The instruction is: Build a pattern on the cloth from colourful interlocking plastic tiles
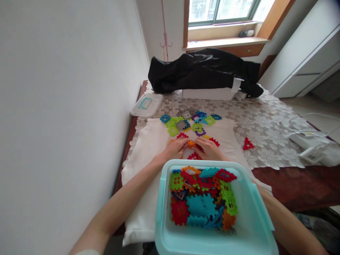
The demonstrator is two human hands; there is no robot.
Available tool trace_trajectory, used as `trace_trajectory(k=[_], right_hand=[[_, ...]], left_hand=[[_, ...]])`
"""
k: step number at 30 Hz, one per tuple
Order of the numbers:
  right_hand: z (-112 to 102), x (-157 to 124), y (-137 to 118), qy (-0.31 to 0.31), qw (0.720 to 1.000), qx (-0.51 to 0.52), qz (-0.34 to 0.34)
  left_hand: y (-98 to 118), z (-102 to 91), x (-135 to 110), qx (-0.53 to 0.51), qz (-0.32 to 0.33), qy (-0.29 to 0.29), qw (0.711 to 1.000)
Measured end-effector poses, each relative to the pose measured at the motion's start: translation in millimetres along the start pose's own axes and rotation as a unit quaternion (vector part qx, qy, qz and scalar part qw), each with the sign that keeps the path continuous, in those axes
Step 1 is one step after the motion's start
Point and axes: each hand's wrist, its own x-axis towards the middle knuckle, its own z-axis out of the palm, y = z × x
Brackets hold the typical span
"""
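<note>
Just beyond the bin, my left hand point(175, 148) and my right hand point(209, 148) meet over the white cloth point(148, 141). Between their fingertips is a small orange interlocking plastic piece point(191, 143), pinched from both sides and partly covered by the fingers. A red toothed piece point(194, 156) lies just below it, and another red piece point(182, 135) lies above my left hand. By my right knuckles a red piece point(214, 142) rests on the cloth. Farther off spreads a group of green pieces point(174, 124), with blue, purple and grey ones among them.
A turquoise bin point(252, 226) of mixed toothed pieces stands close in front of me, between my forearms. Its clear lid point(148, 105) lies at back left by the wall. A red triangle point(248, 143) sits on the lace tablecloth point(265, 124). A black cover point(202, 72) drapes something at the back.
</note>
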Motion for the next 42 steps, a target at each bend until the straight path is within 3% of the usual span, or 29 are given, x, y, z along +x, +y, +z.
trace_trajectory(k=[19,30,33,36,38,42], right_hand=[[-2,0,-1,0.014,1.000,0.006,0.012],[-6,2,-5,0.097,0.982,0.157,0.048],[-10,4,-6,0.122,0.949,0.267,0.117],[-15,6,-7,0.098,0.852,0.481,0.181],[-18,6,-9,0.067,0.794,0.574,0.187],[-21,0,-14,0.020,0.768,0.618,0.170]], left_hand=[[1,-1.2,-1,0.003,-0.012,-0.004,1.000],[5,-1.1,-1,-0.017,-0.021,-0.007,1.000],[4,-0.7,-1,-0.017,-0.017,-0.006,1.000],[4,-1.3,-1,-0.041,0.001,-0.007,0.999],[6,-2.1,-1,-0.055,0.007,-0.010,0.998],[9,-3.5,-1,-0.036,0.000,-0.011,0.999]])
